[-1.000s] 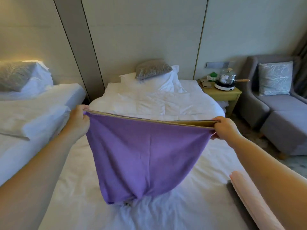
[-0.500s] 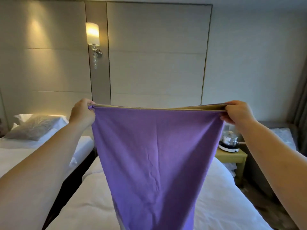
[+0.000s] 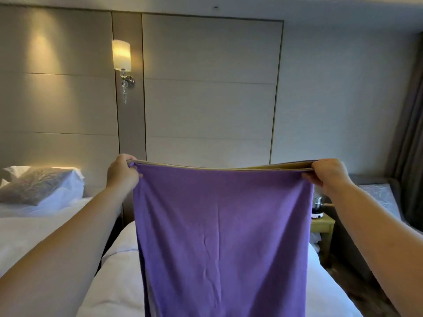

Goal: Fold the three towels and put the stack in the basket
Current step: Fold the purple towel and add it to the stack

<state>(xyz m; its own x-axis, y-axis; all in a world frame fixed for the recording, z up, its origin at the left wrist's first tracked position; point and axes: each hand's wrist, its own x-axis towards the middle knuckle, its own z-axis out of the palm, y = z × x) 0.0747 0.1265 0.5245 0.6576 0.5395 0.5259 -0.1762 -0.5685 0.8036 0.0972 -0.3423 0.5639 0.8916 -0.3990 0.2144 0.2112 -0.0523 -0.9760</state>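
Two top corners of the purple towel [image 3: 219, 236] are pinched, one in our left hand [image 3: 122, 173], one in our right hand [image 3: 327, 175]. It hangs in the air over the white bed [image 3: 114, 282], top edge level, long axis vertical, lower end out of view.

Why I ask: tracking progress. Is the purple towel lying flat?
No, the left hand and right hand hold the purple towel aloft.

We face a wall [image 3: 206, 88] of pale panels, a lit wall lamp [image 3: 121, 54] on its darker strip. A white bed [image 3: 34, 232] at left carries a grey pillow [image 3: 34, 186], a second bed [image 3: 114, 282] lies before us, and a wooden nightstand [image 3: 323, 227] and dark curtain [image 3: 409, 145] stand right.
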